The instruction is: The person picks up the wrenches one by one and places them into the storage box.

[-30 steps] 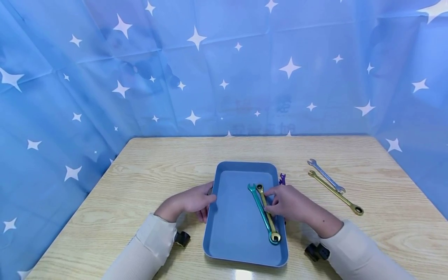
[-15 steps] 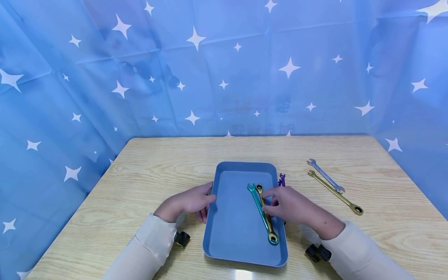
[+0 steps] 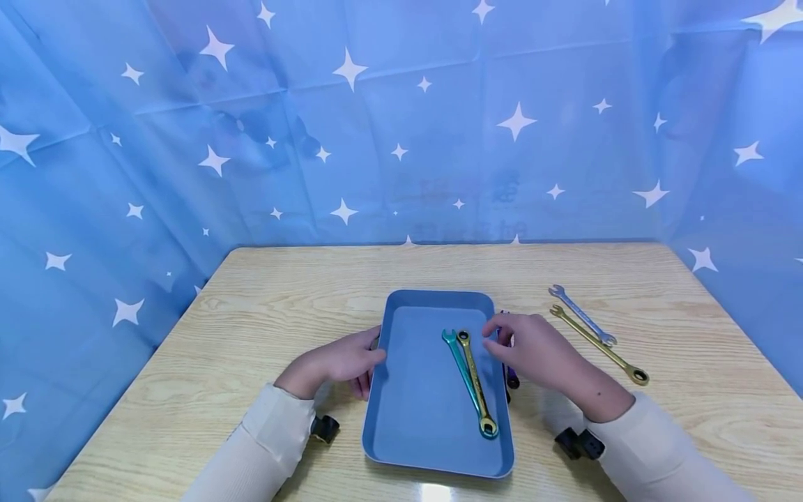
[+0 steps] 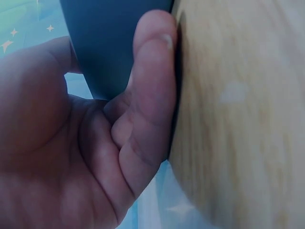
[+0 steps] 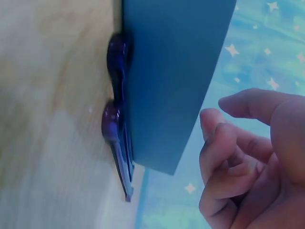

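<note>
My left hand grips the left wall of the blue tray, thumb over the rim. In the left wrist view its fingers curl against the tray's outer side. Inside the tray a green wrench and a gold wrench lie side by side, the gold one's lower end over the green one's. My right hand hovers over the tray's right rim, holding nothing, thumb and forefinger apart. Below it, purple wrenches lie on the table against the tray's outer right wall, partly hidden in the head view.
To the right on the wooden table lie a silver wrench and a longer gold wrench, close together. A blue curtain with white stars hangs behind the table and along both sides.
The gold wrench in the tray shifted slightly left, its lower end now covering the green one's. My right hand let go of it and moved up and right to the rim. The left hand stayed put.
</note>
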`<state>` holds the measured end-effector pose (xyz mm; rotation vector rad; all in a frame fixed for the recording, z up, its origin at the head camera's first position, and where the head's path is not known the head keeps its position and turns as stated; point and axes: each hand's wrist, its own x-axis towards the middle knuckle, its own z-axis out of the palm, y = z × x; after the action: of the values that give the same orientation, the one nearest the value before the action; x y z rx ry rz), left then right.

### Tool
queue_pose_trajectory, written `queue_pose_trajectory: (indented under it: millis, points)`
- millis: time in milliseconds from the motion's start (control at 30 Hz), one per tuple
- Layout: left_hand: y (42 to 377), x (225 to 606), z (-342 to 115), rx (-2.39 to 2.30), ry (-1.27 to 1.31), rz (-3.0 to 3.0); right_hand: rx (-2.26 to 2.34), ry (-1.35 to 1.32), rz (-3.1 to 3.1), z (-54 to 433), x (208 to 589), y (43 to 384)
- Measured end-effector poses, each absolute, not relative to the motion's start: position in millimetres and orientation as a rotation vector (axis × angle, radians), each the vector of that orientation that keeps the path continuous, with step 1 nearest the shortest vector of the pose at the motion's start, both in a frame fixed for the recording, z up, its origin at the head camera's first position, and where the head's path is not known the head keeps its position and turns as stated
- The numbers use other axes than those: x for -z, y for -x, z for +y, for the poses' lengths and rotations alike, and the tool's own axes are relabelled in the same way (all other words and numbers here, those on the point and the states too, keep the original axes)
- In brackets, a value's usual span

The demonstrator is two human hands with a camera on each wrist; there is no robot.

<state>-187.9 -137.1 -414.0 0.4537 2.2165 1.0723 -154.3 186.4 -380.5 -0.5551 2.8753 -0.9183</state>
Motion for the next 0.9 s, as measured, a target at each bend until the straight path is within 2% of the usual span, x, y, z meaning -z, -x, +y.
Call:
queue_pose_trajectory:
  millis: [900]
  points:
    - [188, 415, -138, -1.077, -0.456, 2.216, 0.723, 0.459, 2.897, 211, 389, 171]
